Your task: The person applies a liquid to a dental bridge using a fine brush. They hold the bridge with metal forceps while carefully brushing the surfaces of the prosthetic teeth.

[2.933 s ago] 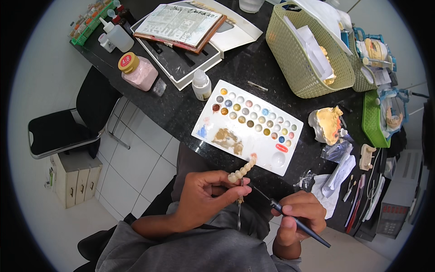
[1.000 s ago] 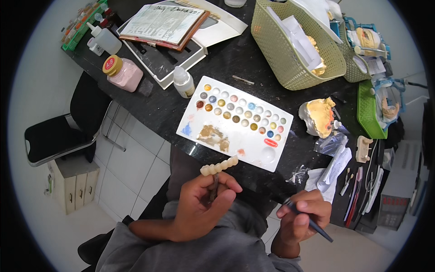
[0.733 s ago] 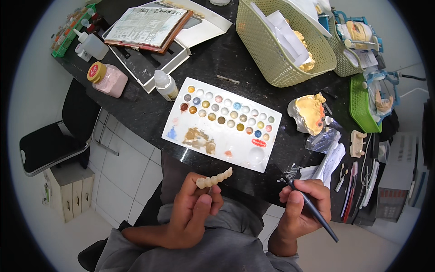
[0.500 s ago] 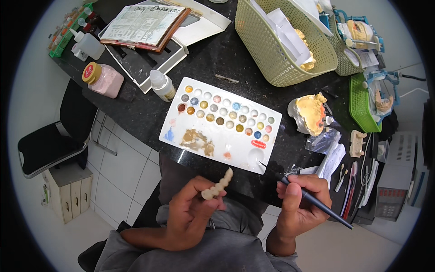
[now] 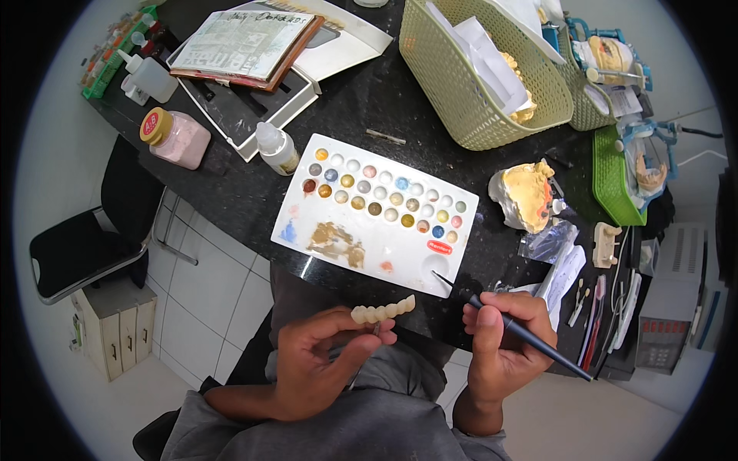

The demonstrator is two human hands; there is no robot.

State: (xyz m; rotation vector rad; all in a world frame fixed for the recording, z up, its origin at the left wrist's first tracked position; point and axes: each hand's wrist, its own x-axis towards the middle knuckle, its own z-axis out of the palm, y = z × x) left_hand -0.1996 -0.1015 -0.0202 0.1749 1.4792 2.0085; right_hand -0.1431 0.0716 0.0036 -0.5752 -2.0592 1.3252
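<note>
Row of cream teeth: on my feed, just on the 6 o'clock side of centre, carried by the left hand, grip pinched narrow beneath it. Right hand, toward 4 o'clock, grips a dark brush; tip at the palette's large well, contact unclear to me. From palette, on counter: dropper bottle 10 o'clock, basket 1, plaster model 3.

White lettering marks a red oval label near the lower right corner of the white palette. Pale characters stand on a round red label atop the pink jar's gold lid. Dark handwriting heads a page above the counter. Print on the small bottle is too small to read.
</note>
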